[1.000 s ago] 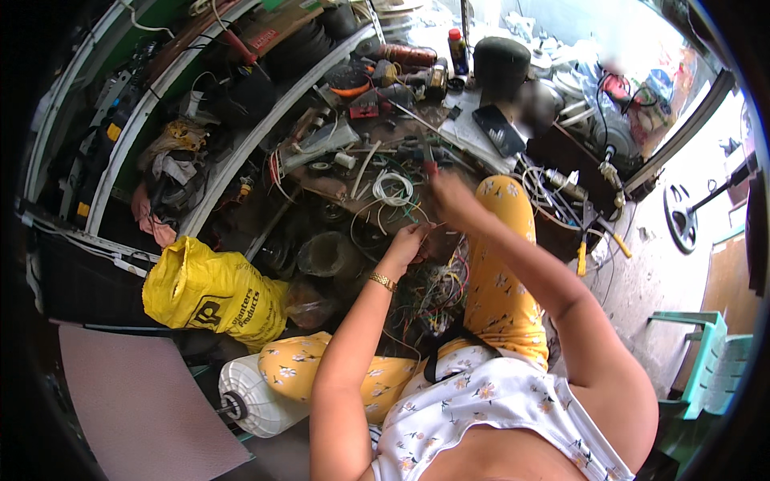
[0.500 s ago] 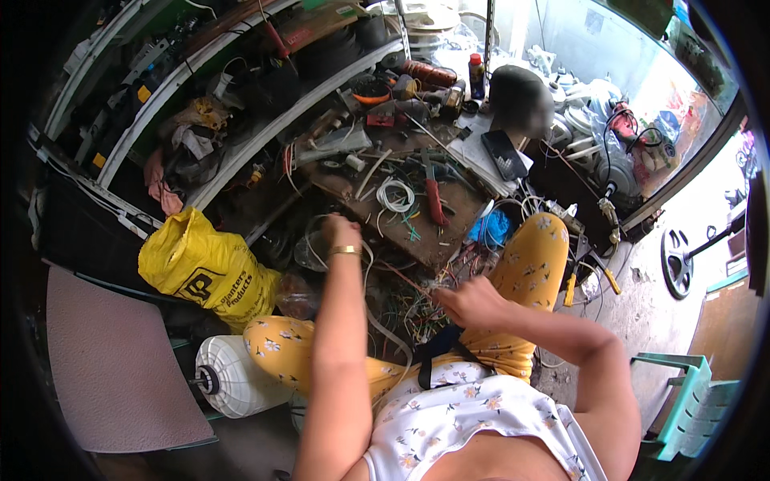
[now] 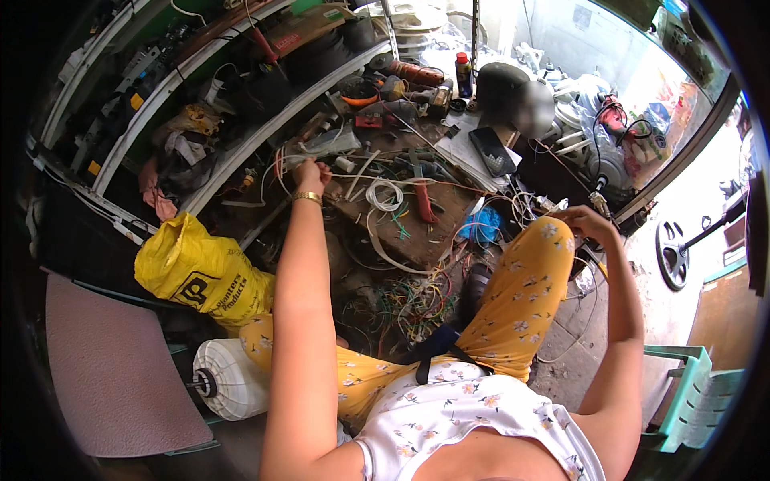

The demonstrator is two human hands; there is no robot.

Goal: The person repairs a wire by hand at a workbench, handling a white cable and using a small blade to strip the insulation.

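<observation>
My left hand, a gold bracelet at its wrist, is closed on a thin pale cable above the left end of the cluttered low work board. The cable seems to run right across the board toward my right hand. That hand is beside my raised right knee, its fingers bent and closed around what looks like the cable's other end. Below the board hangs a pale flat strip in a loose curve. A coil of white tubing and red-handled pliers lie on the board.
Tangled coloured wires cover the floor between my legs. To the left stand a yellow sack and a white round tub. A phone rests on papers beyond the board. A green plastic chair stands at right.
My hands have moved apart: the left one forward and slightly left, the right one forward and right, past the knee. The cable now stretches between them across the board.
</observation>
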